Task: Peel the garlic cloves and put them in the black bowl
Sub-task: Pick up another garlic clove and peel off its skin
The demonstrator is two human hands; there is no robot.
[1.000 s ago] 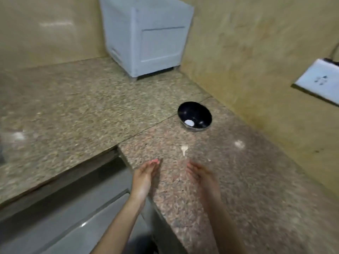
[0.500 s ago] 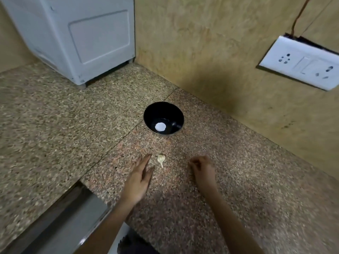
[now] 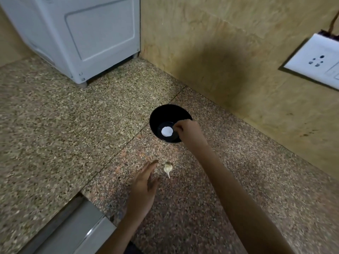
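The black bowl [image 3: 160, 116] stands on the granite counter near the wall, with a round white patch [image 3: 167, 131] at its bottom. My right hand [image 3: 188, 132] hovers over the bowl's right rim, fingers curled and pinched together; I see nothing between them. A small unpeeled garlic piece [image 3: 168, 168] with a pointed tail lies on the counter in front of the bowl. My left hand [image 3: 145, 182] rests flat and open just left of the garlic, not touching it.
A light grey appliance [image 3: 88, 33] stands at the back left corner. A white socket plate [image 3: 315, 61] hangs on the right wall. The counter edge and a steel sink rim [image 3: 77, 228] lie at the lower left.
My right hand has moved from the counter up to the bowl. The left hand stays beside the garlic. The view has shifted closer to the bowl.
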